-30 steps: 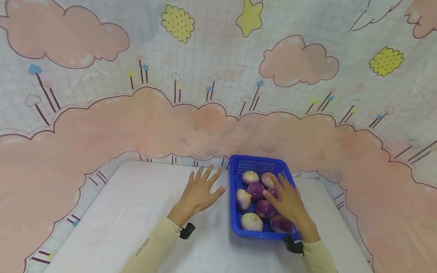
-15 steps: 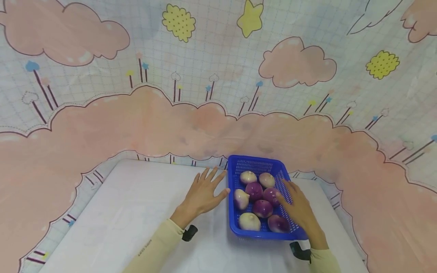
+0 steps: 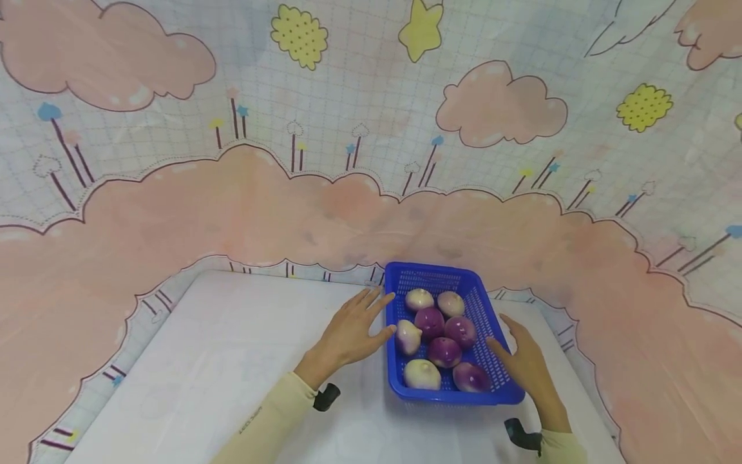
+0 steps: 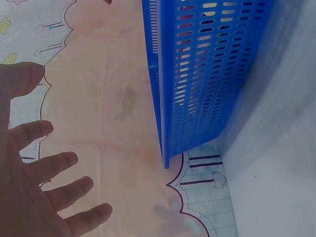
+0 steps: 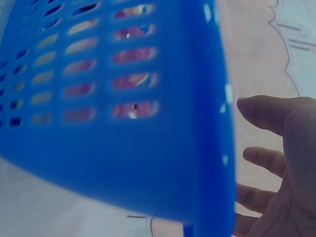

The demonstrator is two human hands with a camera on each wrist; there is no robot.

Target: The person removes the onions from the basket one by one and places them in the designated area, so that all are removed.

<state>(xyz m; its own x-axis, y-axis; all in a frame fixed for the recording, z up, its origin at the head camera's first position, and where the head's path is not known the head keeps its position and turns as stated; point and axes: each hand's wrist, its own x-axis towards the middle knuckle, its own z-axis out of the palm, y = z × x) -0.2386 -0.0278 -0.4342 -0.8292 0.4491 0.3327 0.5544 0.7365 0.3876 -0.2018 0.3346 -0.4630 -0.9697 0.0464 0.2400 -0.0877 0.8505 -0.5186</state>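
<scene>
A blue plastic basket with slotted walls holds several onions, some deep purple and some pale cream. Along its left rim is my left hand, fingers spread and holding nothing, the fingertips right at the rim. My right hand is beside the right rim, its thumb and fingers apart with nothing between them. In the left wrist view the basket's slotted side stands a little away from the spread fingers. The right wrist view has the basket wall close up, with onions showing through the slots.
A white table top lies under the basket and both hands. Behind it hangs a cloth printed with clouds and stars, and it also runs down both sides of the table. Dark wrist mounts sit below each sleeve.
My right hand has drawn back from over the onions to the basket's right side. My left hand has shifted right, up to the left rim. The onions lie as before.
</scene>
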